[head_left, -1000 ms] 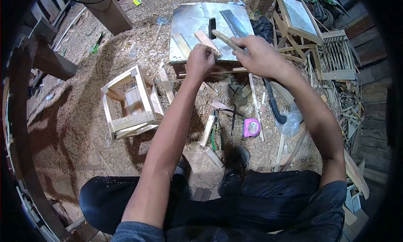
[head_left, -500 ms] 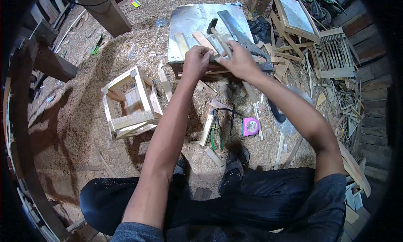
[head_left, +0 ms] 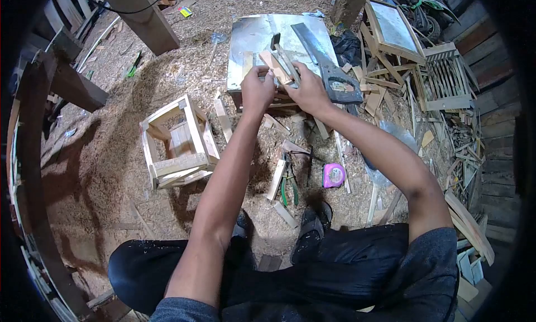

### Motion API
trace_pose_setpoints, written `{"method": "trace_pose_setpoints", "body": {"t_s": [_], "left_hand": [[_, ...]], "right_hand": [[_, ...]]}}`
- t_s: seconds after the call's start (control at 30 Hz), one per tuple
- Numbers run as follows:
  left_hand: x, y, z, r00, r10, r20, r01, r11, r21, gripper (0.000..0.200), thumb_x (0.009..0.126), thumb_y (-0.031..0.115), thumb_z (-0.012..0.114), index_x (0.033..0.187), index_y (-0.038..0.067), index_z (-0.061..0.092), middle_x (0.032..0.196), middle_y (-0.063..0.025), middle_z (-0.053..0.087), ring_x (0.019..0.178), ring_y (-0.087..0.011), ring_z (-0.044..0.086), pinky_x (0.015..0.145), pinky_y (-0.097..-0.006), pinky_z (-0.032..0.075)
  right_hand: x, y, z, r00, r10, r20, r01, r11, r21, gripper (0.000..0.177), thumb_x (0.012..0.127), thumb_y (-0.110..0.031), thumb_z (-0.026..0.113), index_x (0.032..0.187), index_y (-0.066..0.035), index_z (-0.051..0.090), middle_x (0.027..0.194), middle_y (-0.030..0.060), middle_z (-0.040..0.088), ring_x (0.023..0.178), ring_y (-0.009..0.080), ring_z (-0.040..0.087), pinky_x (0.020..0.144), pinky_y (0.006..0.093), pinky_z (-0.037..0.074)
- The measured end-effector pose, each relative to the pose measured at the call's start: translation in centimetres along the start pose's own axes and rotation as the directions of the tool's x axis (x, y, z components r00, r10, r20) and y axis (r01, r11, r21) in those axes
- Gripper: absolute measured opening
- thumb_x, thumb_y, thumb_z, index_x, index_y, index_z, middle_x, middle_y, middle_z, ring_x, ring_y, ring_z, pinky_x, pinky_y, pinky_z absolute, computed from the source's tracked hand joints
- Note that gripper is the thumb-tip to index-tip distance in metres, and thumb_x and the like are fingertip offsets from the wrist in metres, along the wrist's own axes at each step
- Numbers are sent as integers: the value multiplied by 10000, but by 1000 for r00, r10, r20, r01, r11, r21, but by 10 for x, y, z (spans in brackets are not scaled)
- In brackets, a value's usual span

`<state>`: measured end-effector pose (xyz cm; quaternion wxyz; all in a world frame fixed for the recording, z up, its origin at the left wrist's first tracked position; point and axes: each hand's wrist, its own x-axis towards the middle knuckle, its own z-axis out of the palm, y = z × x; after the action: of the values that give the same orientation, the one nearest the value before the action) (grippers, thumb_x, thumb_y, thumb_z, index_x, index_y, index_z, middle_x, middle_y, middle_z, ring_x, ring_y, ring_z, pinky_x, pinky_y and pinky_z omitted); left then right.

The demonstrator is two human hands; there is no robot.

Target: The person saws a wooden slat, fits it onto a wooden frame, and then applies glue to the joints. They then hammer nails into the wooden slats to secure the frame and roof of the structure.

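While steadying a wood strip point(head_left: 272, 62) on the metal-topped block point(head_left: 251, 34) with left hand point(head_left: 258, 88) pinched shut on it — right hand point(head_left: 310, 90) clenched round the hammer point(head_left: 286, 54) handle — seemingly mid-nailing, calling next for a square, controlled blow clear of fingertips

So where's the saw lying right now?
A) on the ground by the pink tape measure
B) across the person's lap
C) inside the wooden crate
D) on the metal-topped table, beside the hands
D: the saw lies flat on the table, just right of the right hand, which grips a hammer; the left hand holds a strip there.
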<state>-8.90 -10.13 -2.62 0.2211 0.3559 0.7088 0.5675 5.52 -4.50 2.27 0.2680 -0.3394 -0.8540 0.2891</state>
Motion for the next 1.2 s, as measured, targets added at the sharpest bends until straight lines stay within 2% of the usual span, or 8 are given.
{"method": "trace_pose_setpoints", "body": {"t_s": [0.1,0.27,0.6,0.73,0.8,0.87,0.93,1.2], "left_hand": [[-9,11,-1,998,-65,-21,63,993,-98,239,918,150,667,1073,-32,679,931,-127,706,707,-158,667,626,-304,545],[-25,11,-4,956,291,-36,-277,935,221,185,848,168,731,972,32,742,874,-134,655,791,-244,640,742,-330,506],[-34,17,23,946,251,-203,-206,954,216,188,750,208,815,855,62,761,869,-118,629,867,-272,603,807,-377,483],[-38,17,26,938,259,-228,-203,948,244,167,742,213,809,826,75,767,881,-103,639,920,-286,565,854,-388,455],[-38,19,26,947,223,-233,-169,958,232,169,740,219,805,822,76,769,887,-99,647,934,-289,554,871,-388,444],[-36,22,28,953,189,-238,-138,967,215,170,739,224,801,818,76,770,893,-94,654,947,-293,542,888,-388,433],[-35,23,28,966,132,-222,-83,973,217,177,738,234,794,807,73,771,893,-95,666,952,-303,538,891,-391,428],[-35,26,30,969,101,-227,-54,977,204,186,730,233,799,789,60,766,879,-105,669,959,-314,528,890,-407,424]], "right_hand": [[-4,-2,1,1000,2,-30,-3,1000,-12,529,787,-121,753,1225,36,502,1088,258,635,1031,406,631,889,435,506],[-2,11,5,998,51,-35,-50,998,36,569,803,-127,723,1293,35,483,1106,274,632,1066,405,620,926,448,492],[-12,-10,-35,987,143,69,-141,990,-21,501,814,-119,676,1267,45,540,1143,253,641,1066,349,639,944,410,491],[-20,-7,-57,997,83,-1,-82,983,164,481,875,-164,611,1317,13,544,1051,212,675,907,286,672,826,386,512],[-27,-33,-85,954,218,205,-250,958,144,470,940,-105,569,1391,-3,486,960,59,635,624,92,560,566,255,483],[-30,-35,-101,924,247,292,-287,952,104,494,949,-115,578,1416,-2,464,1016,112,656,767,145,638,688,277,526],[-36,-31,-108,970,-20,243,50,992,-115,477,953,-119,577,1404,3,481,1081,171,675,960,219,659,852,330,523],[-45,-62,-116,952,-59,300,116,978,-176,444,900,-67,562,1319,70,508,1011,303,648,960,430,640,870,475,479]]}}
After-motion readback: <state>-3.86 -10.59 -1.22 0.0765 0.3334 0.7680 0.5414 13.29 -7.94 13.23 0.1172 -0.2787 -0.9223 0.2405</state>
